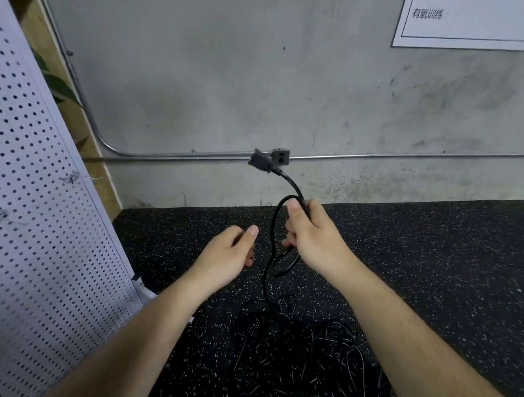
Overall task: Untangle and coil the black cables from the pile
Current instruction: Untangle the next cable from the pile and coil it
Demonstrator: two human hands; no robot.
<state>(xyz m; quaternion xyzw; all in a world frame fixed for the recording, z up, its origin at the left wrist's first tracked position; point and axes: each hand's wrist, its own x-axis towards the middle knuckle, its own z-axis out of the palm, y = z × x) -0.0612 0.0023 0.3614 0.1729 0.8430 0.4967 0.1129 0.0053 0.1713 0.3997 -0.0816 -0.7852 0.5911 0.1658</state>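
Note:
A tangled pile of black cables [302, 347] lies on the speckled black floor between my forearms. My right hand [313, 233] grips one black cable [273, 226] lifted from the pile; a loop curves out to the left of the fist and a short loop hangs below it. The cable's black plug [261, 161] sticks up above the fist, in front of the wall. My left hand [231, 254] hovers just left of the loop with fingers loosely curled, holding nothing.
A white perforated panel [28, 218] leans along the left side. A grey concrete wall [260, 78] with a metal conduit [181, 158] and a small socket box [280, 156] stands behind. The rubber floor [432, 250] extends to the right.

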